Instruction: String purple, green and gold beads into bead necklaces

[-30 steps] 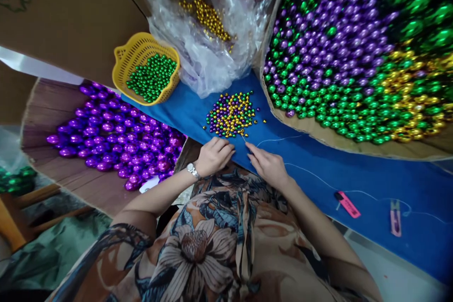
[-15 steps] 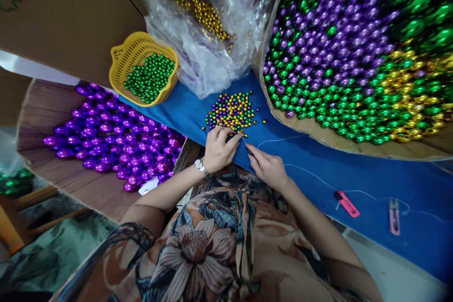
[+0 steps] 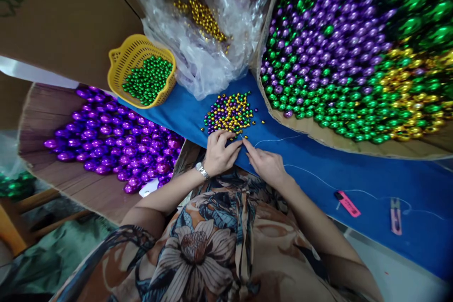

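- The right hand (image 3: pixel 265 160) has a narrow grip: thumb and forefinger pinch a thin, pale needle (image 3: pixel 241 136), whose tip points away to the far left.
- The left hand (image 3: pixel 221 153) is just left of it, fingers bent, thumb and forefinger near the needle; whether its grip holds a bead I cannot tell.
- A watch (image 3: pixel 202 170) circles the left wrist.
- Just beyond the fingertips, the bead pile (image 3: pixel 230 112) lies on the blue worktop (image 3: pixel 300 222), gold, green and purple mixed, a few beads loose at its edges.
- White thread (image 3: pixel 311 172) runs right from beside the right hand; another stretch shows on its far side.
- Along the thread, to the right, lie a pink tool (image 3: pixel 348 204) with a dark end and, farther right, the snips (image 3: pixel 395 217).
- Far left of the pile, a yellow basket (image 3: pixel 116 75) holds green beads (image 3: pixel 150 78).
- Beyond the pile, a clear bag (image 3: pixel 201 73) holds gold beads (image 3: pixel 208 19).
- Far right, the large box (image 3: pixel 339 145) holds purple, green and gold beads.
- Left, a lower box (image 3: pixel 38 141) holds shiny purple beads (image 3: pixel 123 141).
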Available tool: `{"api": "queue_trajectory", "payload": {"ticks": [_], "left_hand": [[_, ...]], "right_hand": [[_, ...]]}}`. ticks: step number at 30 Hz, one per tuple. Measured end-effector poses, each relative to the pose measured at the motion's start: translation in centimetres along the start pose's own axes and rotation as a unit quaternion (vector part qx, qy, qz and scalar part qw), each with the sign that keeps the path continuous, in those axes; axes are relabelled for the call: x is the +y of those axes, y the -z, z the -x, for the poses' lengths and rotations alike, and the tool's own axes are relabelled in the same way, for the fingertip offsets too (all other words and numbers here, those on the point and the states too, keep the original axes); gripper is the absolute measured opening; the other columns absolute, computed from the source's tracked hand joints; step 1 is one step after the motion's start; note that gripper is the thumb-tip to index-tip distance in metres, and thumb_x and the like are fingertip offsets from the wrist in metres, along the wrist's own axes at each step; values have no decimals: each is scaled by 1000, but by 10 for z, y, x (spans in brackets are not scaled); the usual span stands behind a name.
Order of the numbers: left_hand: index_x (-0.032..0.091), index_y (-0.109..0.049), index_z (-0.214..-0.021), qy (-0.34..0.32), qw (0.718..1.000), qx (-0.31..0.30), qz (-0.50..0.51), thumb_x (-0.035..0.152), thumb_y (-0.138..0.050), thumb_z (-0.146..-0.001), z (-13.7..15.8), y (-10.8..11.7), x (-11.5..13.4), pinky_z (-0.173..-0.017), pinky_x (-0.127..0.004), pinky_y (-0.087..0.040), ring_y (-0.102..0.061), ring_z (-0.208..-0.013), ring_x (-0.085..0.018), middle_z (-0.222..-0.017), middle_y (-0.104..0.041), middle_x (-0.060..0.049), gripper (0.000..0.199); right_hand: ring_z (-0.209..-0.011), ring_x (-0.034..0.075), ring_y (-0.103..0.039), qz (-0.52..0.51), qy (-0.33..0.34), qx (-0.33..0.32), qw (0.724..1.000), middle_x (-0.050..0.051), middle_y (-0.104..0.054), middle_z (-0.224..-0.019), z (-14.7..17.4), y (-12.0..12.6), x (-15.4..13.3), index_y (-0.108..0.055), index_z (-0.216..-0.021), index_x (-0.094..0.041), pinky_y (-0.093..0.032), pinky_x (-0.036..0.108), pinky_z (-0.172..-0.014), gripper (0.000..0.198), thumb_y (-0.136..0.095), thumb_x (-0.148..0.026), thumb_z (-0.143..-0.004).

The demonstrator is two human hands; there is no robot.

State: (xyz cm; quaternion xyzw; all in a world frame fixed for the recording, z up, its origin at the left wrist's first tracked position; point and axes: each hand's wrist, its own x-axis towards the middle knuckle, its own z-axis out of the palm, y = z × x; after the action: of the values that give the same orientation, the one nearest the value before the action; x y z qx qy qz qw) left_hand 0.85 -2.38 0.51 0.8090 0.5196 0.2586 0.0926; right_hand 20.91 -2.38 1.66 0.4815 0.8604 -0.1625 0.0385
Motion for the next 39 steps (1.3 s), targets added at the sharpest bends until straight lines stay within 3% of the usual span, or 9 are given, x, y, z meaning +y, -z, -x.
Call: {"api": "queue_trajectory", "payload": {"ticks": [5, 15, 29, 34, 39], "left_hand": [[22, -66, -115, 11, 998, 34, -44, 24, -58, -88, 4, 2, -9, -94, -48, -43, -45, -112, -30, -115, -57, -13, 29], [32, -66, -115, 31, 999, 11, -29, 29, -60, -86, 16, 0, -22, -99, -51, -38, -43, -121, -30, -127, -57, -9, 31], [29, -67, -114, -6, 999, 30, -37, 26, -62, -84, 18, 4, -23, -98, -50, -41, -43, -123, -31, -126, -56, -11, 30], [31, -67, -115, 13, 999, 5, -31, 29, -60, -85, 19, 3, -24, -98, -51, -40, -42, -124, -31, -129, -56, -10, 30], [32, -67, -114, 2, 1000, 6, -24, 28, -61, -84, 17, 2, -20, -99, -52, -39, -41, -126, -32, -130, -55, -9, 30]], "right_hand": [[-74, 11, -68, -37, 43, 33, 998, 5, -75, -93, 3, 1, 5, -45, -144, -22, -44, 19, -62, 46, -33, -33, -102], [-71, 10, -67, -33, 67, 64, 995, 3, -75, -91, 2, -3, 5, -49, -141, -23, -45, 18, -64, 43, -41, -32, -99], [-72, 10, -67, -56, 102, 54, 992, 2, -75, -93, 5, -3, 7, -54, -136, -24, -46, 19, -65, 40, -42, -33, -100], [-75, 10, -68, -64, 96, 58, 992, 3, -75, -99, 6, -5, 8, -52, -138, -25, -47, 20, -69, 41, -41, -32, -100], [-67, 10, -65, -24, 74, 46, 996, 2, -74, -85, 0, -5, 2, -48, -142, -26, -42, 20, -62, 43, -40, -33, -100]]}}
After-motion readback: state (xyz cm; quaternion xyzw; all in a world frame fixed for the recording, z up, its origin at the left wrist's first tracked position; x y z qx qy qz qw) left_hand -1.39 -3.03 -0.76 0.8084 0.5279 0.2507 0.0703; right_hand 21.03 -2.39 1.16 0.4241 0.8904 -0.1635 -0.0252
